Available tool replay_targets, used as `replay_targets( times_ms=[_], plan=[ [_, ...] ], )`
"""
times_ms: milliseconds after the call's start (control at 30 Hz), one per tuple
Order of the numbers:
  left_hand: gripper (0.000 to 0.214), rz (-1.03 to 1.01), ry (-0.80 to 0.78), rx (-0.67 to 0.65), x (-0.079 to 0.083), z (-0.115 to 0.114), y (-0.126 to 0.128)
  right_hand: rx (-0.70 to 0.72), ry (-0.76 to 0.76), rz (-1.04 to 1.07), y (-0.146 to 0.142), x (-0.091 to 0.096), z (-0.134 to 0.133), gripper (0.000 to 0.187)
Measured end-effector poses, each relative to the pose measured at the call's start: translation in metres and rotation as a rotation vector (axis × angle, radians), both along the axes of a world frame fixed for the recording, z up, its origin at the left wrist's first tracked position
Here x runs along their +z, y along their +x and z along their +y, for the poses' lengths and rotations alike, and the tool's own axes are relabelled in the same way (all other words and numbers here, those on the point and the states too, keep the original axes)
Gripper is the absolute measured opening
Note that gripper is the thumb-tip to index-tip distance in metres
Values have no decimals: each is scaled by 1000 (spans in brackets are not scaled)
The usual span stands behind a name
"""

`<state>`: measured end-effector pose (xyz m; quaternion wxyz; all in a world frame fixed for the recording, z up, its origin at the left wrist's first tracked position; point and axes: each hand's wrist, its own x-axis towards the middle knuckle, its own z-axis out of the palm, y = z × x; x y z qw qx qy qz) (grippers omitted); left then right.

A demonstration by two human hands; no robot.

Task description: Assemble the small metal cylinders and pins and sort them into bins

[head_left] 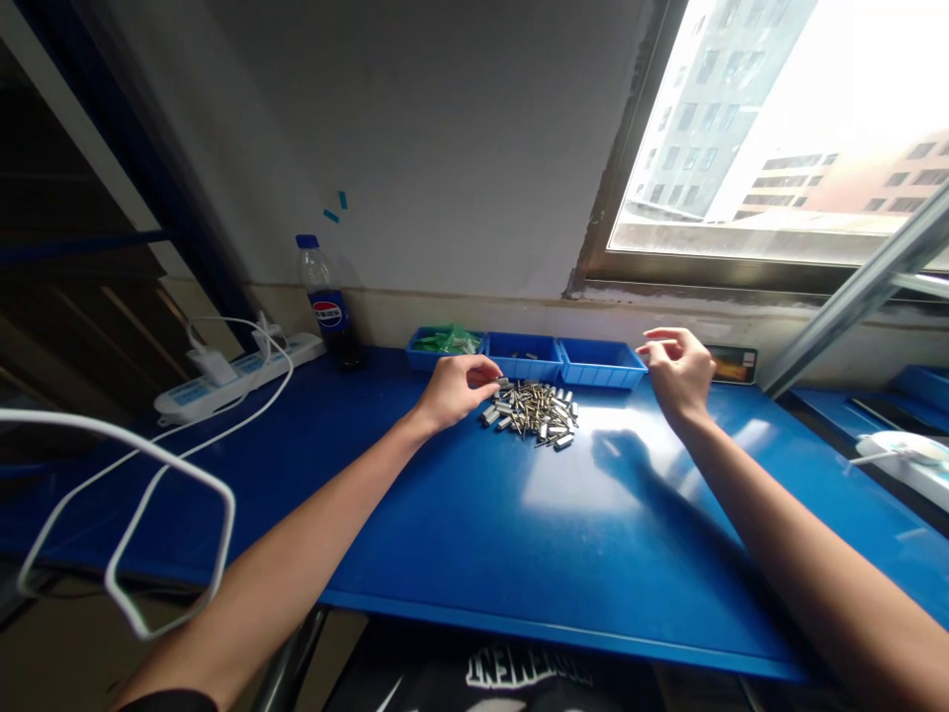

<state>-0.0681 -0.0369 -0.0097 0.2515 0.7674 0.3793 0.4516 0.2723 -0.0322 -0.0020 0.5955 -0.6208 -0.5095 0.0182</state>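
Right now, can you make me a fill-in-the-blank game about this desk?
1. The bottle cap is coloured ____.
2. Behind the metal parts stands a row of ____ bins.
3. The hand nearer the metal parts is the ____ one.
4. The bag is coloured ____.

Missing words: blue; three; left; green.

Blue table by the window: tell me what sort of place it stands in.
Probably an indoor workspace, perhaps a small workshop: a pile of small metal parts lies in front of three blue bins, and a white power strip sits at the left.
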Motion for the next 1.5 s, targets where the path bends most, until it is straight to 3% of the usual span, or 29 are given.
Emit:
replay_targets(
  times_ms=[100,167,267,367,500,667,800,967,1100,1333,1500],
  plan=[
    [16,-77,-41,-31,0,-1,3,454,-200,64,-63,19,-17,26],
    [17,-108,-51,-53,0,-2,3,665,-342,140,-97,23,-26,31],
    [20,-109,-45,-77,2,-5,3,826,-462,273,-131,18,-34,37],
    [23,-104,-30,-94,4,-9,4,904,-423,322,-144,8,-35,37],
    [24,-48,18,-80,3,-9,4,910,-372,368,-142,-3,-30,37],
    [16,365,152,31,-9,3,-8,797,-274,444,-133,-12,-16,42],
    [28,583,118,43,-18,9,-16,767,-188,477,-125,-14,-14,51],
    [22,695,131,85,-15,7,-16,746,-156,374,-116,-20,-21,37],
    [18,721,115,92,-14,6,-14,715,-132,246,-112,-30,-22,25],
    [12,741,163,139,-19,7,-12,618,-28,-49,-111,-37,-20,24],
    [9,273,92,100,-21,9,-5,557,36,-163,-109,-37,-20,22]
  ],
)
